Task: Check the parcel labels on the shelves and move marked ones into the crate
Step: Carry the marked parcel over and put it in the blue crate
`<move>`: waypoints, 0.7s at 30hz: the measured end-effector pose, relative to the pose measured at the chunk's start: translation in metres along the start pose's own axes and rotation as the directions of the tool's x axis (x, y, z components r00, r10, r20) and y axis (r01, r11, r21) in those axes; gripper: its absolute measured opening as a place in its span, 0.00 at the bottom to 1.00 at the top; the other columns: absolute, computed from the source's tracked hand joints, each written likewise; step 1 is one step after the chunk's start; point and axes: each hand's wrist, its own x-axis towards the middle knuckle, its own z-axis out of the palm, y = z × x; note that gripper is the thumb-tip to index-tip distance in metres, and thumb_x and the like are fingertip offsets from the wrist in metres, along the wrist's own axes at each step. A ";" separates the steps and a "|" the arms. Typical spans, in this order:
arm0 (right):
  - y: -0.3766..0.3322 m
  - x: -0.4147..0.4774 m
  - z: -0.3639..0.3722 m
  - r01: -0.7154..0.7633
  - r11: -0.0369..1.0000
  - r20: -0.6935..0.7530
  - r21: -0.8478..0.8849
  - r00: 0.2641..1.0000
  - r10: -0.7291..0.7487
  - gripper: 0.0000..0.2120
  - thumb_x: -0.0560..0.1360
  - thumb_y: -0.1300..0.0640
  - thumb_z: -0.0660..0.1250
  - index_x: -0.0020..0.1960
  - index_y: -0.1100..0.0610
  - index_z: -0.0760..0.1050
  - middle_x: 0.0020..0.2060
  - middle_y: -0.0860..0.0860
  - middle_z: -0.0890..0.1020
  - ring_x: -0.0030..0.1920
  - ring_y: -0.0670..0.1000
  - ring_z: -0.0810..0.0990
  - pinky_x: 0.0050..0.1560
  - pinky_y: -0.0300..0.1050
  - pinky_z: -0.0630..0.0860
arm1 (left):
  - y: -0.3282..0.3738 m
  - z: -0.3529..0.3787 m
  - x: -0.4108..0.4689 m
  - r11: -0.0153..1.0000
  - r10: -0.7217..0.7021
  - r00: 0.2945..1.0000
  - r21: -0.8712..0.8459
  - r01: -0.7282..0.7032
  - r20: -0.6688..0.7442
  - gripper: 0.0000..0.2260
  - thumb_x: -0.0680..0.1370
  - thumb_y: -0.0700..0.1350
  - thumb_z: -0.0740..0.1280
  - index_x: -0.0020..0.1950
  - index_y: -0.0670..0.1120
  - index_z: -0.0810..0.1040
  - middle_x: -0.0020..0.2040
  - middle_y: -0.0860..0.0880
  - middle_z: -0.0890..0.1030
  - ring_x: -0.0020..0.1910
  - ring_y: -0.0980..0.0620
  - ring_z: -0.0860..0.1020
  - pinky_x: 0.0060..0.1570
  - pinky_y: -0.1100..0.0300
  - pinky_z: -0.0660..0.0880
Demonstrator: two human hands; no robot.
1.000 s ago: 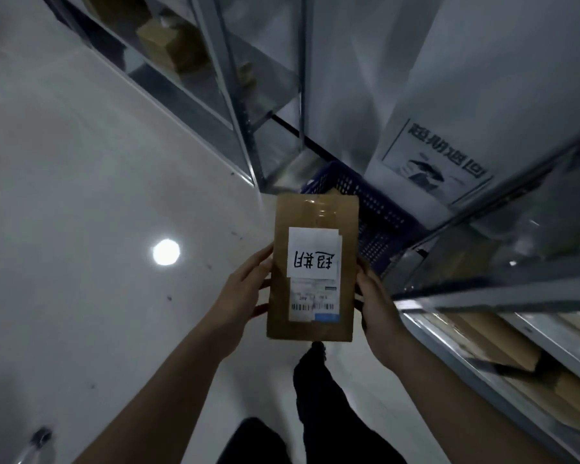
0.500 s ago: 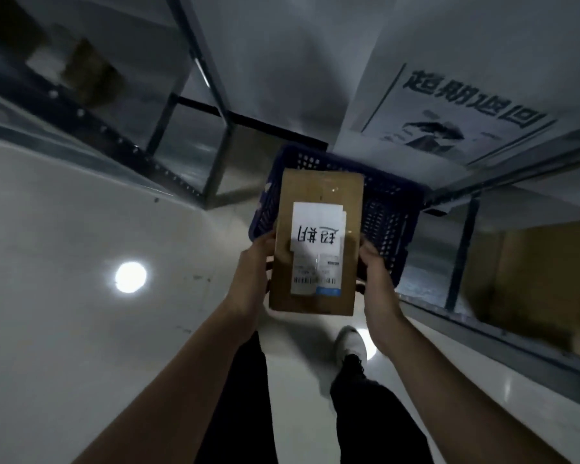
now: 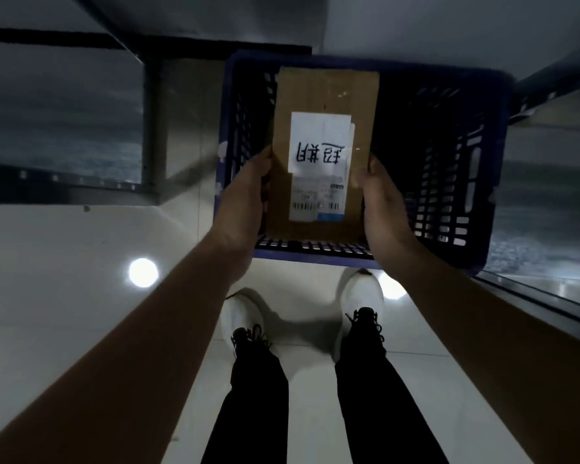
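Brown parcel (image 3: 325,95) gripped edgewise, both hands, over crate (image 3: 466,162)

The pale, glossy tiled floor (image 3: 81,296) carries a dark blue slatted crate (image 3: 308,257), which stands between the metal shelving frame (image 3: 151,128) on the left and the low shelf rail (image 3: 549,296) on the right. The person's white left shoe (image 3: 241,316) and right shoe (image 3: 362,293) stand just before the crate's near wall. A round light reflection (image 3: 143,272) shines on the tiles to the left.

Matt brown cardboard parcel (image 3: 325,95), white paper label (image 3: 318,145); perforated blue plastic crate (image 3: 449,162); glossy pale floor (image 3: 64,262), lower left.
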 end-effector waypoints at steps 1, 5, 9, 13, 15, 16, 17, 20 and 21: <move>0.004 0.010 0.001 0.009 1.000 0.009 -0.015 1.000 -0.009 0.16 0.88 0.58 0.56 0.70 0.47 0.77 0.54 0.37 0.87 0.56 0.39 0.86 0.51 0.37 0.83 | -0.003 0.000 0.008 1.000 0.006 1.000 0.018 -0.006 -0.010 0.17 0.87 0.58 0.55 0.62 0.54 0.81 0.45 0.59 0.88 0.43 0.60 0.87 0.39 0.60 0.83; 0.015 0.033 0.012 0.077 0.994 0.003 -0.082 0.997 -0.078 0.23 0.86 0.51 0.60 0.80 0.49 0.70 0.64 0.42 0.85 0.65 0.43 0.83 0.67 0.50 0.80 | -0.010 -0.009 0.031 0.996 0.068 0.997 0.059 -0.067 -0.027 0.19 0.88 0.55 0.51 0.56 0.58 0.82 0.43 0.60 0.87 0.44 0.60 0.86 0.41 0.60 0.82; 0.020 0.028 0.016 0.060 0.997 0.077 -0.058 0.995 -0.056 0.22 0.88 0.59 0.57 0.81 0.49 0.67 0.53 0.28 0.85 0.57 0.33 0.83 0.53 0.31 0.79 | -0.006 -0.019 0.029 0.991 0.081 0.996 0.108 -0.078 -0.024 0.21 0.88 0.55 0.49 0.62 0.57 0.82 0.50 0.58 0.88 0.51 0.56 0.87 0.45 0.58 0.83; 0.015 0.015 0.015 0.017 0.996 0.107 -0.089 0.994 -0.008 0.20 0.88 0.59 0.57 0.73 0.38 0.71 0.55 0.28 0.84 0.59 0.34 0.83 0.54 0.32 0.79 | -0.005 -0.019 0.020 0.995 0.055 0.998 0.082 -0.054 -0.017 0.24 0.88 0.58 0.48 0.51 0.66 0.85 0.48 0.63 0.87 0.48 0.61 0.86 0.44 0.62 0.81; 0.012 0.014 0.014 0.010 0.995 0.137 -0.102 0.991 0.004 0.21 0.88 0.59 0.56 0.69 0.34 0.70 0.55 0.27 0.83 0.59 0.33 0.82 0.53 0.30 0.78 | -0.004 -0.017 0.017 0.998 0.032 0.999 0.049 -0.031 -0.019 0.24 0.88 0.58 0.49 0.46 0.68 0.85 0.45 0.65 0.87 0.44 0.64 0.86 0.42 0.61 0.79; 0.011 0.015 0.012 0.012 0.993 0.149 -0.114 0.989 0.005 0.21 0.88 0.59 0.56 0.70 0.34 0.70 0.55 0.27 0.84 0.59 0.33 0.82 0.53 0.29 0.78 | -0.004 -0.017 0.016 0.998 0.032 0.999 0.047 -0.030 -0.027 0.23 0.88 0.59 0.50 0.48 0.66 0.84 0.45 0.64 0.87 0.44 0.64 0.86 0.44 0.60 0.79; 0.010 0.014 0.011 0.014 0.993 0.153 -0.121 0.988 0.005 0.21 0.88 0.60 0.56 0.72 0.36 0.70 0.56 0.29 0.84 0.59 0.33 0.82 0.52 0.29 0.78 | -0.004 -0.017 0.017 0.998 0.039 0.999 0.049 -0.038 -0.036 0.21 0.88 0.58 0.51 0.51 0.64 0.84 0.46 0.63 0.87 0.45 0.63 0.86 0.44 0.59 0.78; 0.006 0.014 0.011 0.009 0.991 0.141 -0.133 0.990 0.010 0.22 0.88 0.59 0.55 0.79 0.44 0.69 0.61 0.36 0.84 0.58 0.35 0.83 0.51 0.30 0.79 | -0.005 -0.021 0.020 0.997 0.059 0.996 0.050 -0.056 -0.063 0.17 0.88 0.58 0.53 0.60 0.59 0.82 0.49 0.61 0.88 0.46 0.62 0.86 0.45 0.60 0.79; 0.004 0.013 0.011 0.007 0.992 0.145 -0.129 0.989 0.012 0.22 0.88 0.59 0.55 0.80 0.46 0.68 0.62 0.38 0.84 0.58 0.35 0.83 0.50 0.29 0.79 | -0.006 -0.023 0.020 0.997 0.065 0.996 0.055 -0.062 -0.064 0.17 0.88 0.59 0.53 0.61 0.59 0.81 0.48 0.62 0.87 0.46 0.63 0.86 0.43 0.61 0.80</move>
